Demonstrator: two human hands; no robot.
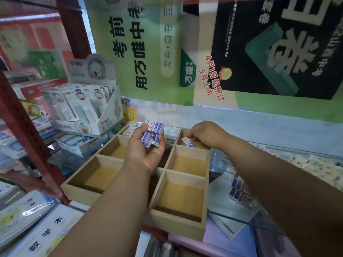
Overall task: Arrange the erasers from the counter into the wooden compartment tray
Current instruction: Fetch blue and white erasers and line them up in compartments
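The wooden compartment tray (pixel 187 150) lies on the counter in front of me, its near compartments bare. My left hand (pixel 143 148), palm up over the tray's middle, holds a stack of several blue-and-white wrapped erasers (pixel 153 135). My right hand (pixel 206 134) reaches into the far right compartment and pinches one eraser (pixel 189 142) there. More erasers (pixel 171 131) lie in the far middle and far left compartments. A pack of erasers (pixel 239 190) rests on the glass counter to the right of the tray.
A display box of carded stationery (pixel 87 106) stands at the back left. A red shelf post (pixel 27 134) runs down the left. Notebooks (pixel 37 225) lie at the front left. The glass counter edge (pixel 245 222) sits right of the tray.
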